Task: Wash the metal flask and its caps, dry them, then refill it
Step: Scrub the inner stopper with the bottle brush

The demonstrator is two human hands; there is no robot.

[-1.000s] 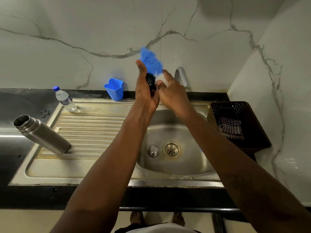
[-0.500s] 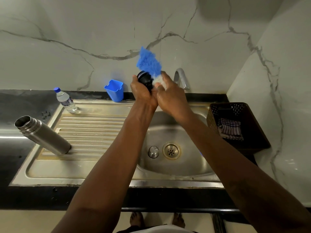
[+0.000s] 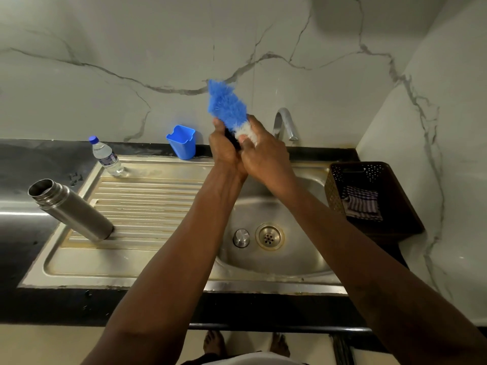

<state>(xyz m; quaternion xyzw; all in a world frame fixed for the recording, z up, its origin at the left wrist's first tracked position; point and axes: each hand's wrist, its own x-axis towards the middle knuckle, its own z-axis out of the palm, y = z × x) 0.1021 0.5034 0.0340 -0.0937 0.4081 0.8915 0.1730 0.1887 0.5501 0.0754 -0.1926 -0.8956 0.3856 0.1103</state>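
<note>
Both hands are raised over the steel sink [image 3: 158, 270], near the bench's back edge, and touch each other. Left hand [image 3: 224, 150]: fingers curled round a small black cap [image 3: 232, 138], mostly hidden, only a dark sliver shows. Right hand [image 3: 266, 156]: pinches the blue-and-white bristle brush [image 3: 226, 106] at its white base, bristles pointing up and away. Step looks like scrubbing the cap.

The open-mouthed cylindrical stainless steel flask [image 3: 71, 210] stands on the ribbed drainboard toward the bench's left edge, well apart from the hands. A small round steel cap [image 3: 241, 237] lies in the basin just beside the drain; could be a plug, can't tell.

Handling guess:
- Flask is rigid and smooth, probably slick when wet. Wrap the mid-body, not the threaded neck.
- Black cap is light and stiff, easy to drop when soapy, so keep it cupped in the palm.
- Brush bristles are soft, so hold it low.

Also along the back edge are a clear plastic water bottle [image 3: 106, 156] and a blue plastic cup [image 3: 181, 142]. A dark perforated basket [image 3: 395, 185] with a striped cloth [image 3: 362, 202] sits at the right edge.
</note>
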